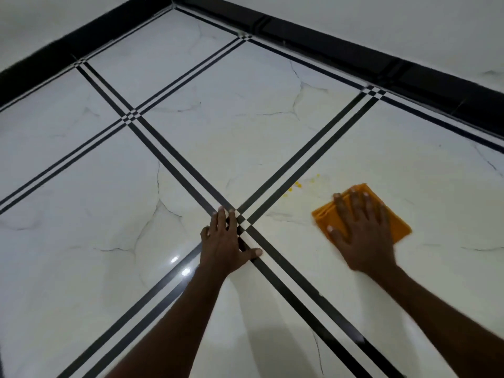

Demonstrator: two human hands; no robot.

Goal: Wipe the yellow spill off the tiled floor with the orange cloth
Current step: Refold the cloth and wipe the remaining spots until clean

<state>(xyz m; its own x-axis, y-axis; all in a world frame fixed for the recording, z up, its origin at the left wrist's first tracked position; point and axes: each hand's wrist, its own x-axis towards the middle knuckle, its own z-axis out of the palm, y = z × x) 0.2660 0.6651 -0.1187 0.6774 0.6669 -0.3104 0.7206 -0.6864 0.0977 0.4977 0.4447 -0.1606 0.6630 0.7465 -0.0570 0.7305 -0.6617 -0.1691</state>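
The orange cloth lay flat on the tiled floor at the lower right of the frame. It looked soft, thin and light, folded into a flat pad, so pressing down on its middle with a flat palm seemed the best way to move it. Its long side ran from the lower left up to the upper right. The right hand pressed on it with straight, spread fingers. The left hand rested flat on the floor in the lower middle, fingers straight, holding nothing. The yellow spill showed as small drops just up and left of the cloth, not yet wiped.
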